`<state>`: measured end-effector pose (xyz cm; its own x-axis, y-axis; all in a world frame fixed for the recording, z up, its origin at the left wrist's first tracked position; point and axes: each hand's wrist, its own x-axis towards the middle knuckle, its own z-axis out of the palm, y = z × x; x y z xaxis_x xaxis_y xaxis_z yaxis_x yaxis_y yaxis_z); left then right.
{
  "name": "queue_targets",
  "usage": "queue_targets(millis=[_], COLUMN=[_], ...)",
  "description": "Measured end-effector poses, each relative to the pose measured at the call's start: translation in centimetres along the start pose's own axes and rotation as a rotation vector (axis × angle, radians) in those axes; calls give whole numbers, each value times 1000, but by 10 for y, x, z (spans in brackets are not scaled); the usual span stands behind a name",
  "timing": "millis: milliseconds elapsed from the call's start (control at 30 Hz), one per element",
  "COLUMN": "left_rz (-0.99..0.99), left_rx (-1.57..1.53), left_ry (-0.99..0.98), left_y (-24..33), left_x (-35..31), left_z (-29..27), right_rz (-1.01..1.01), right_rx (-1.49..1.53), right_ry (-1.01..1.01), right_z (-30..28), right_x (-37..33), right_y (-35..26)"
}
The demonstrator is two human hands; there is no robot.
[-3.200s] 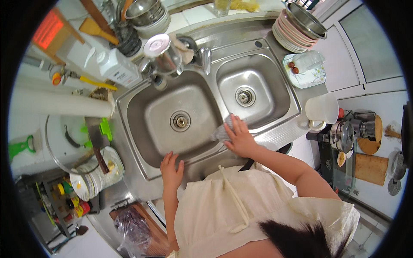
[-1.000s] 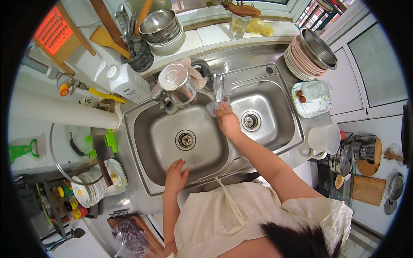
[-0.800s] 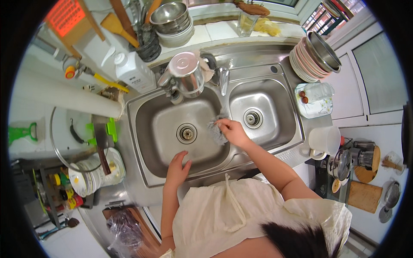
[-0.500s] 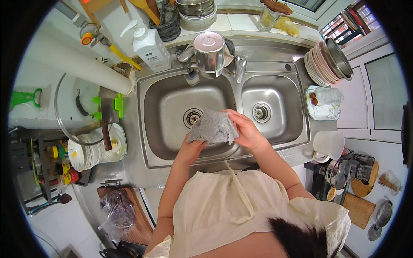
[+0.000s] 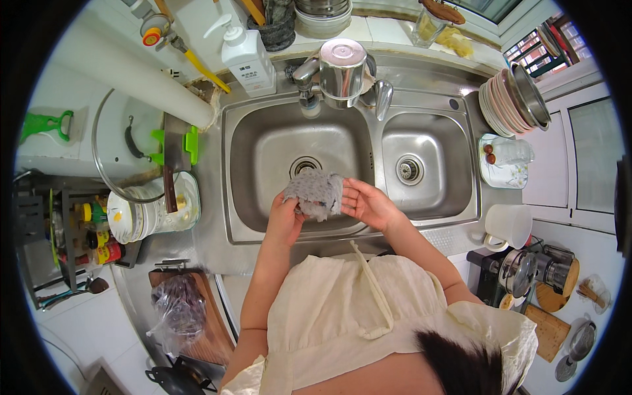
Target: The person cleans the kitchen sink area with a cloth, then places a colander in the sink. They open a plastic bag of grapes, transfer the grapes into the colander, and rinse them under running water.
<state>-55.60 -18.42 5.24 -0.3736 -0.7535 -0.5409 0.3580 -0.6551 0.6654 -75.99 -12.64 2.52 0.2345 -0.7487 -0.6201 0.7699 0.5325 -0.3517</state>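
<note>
A grey, textured cleaning cloth [image 5: 315,192] hangs crumpled over the front part of the large left sink basin [image 5: 263,141]. My left hand [image 5: 287,217] grips its left side, fingers partly under the fabric. At the cloth's right edge is my right hand [image 5: 372,204], palm turned up and fingers stretched out and slightly apart, their tips at the fabric. Behind the cloth shows the basin's drain [image 5: 305,166]. Over the back of the sink stands a shiny metal faucet unit [image 5: 342,72].
To the right lies a smaller basin [image 5: 428,145]. A white soap pump bottle [image 5: 249,62] stands behind left. Stacked bowls [image 5: 507,102], a tray [image 5: 503,174] and a white mug [image 5: 508,225] line the right side. Plates [image 5: 148,220] and a cleaver [image 5: 172,158] are at left.
The cloth has gone from spread between both hands to bunched toward my left hand. My right hand's fingers have opened from their grip on its right edge. The view has shifted slightly.
</note>
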Motion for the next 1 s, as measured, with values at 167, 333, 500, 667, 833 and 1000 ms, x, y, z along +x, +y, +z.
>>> queue_targets(millis=[167,333,500,667,833,1000], left_rz=[15,103,141,215,279,411], left_rx=[-24,-44,-77,71,185,344], left_ry=[-93,-62,128,107,98,153], left_y=[7,5,3,0,0,14], left_x=[-8,-5,-4,-5,-3,-5], left_z=[5,-19,-32,-34,-33,-41], right_rz=[55,-93,-188,-20,-95,-328], right_rx=[-101,-95,50,93,-321,-603], right_ry=[-22,56,65,2,115,265], right_z=[10,-10,-20,-29,-9,-24], right_x=[2,20,22,23,19,26], right_y=[-2,6,0,-2,12,7])
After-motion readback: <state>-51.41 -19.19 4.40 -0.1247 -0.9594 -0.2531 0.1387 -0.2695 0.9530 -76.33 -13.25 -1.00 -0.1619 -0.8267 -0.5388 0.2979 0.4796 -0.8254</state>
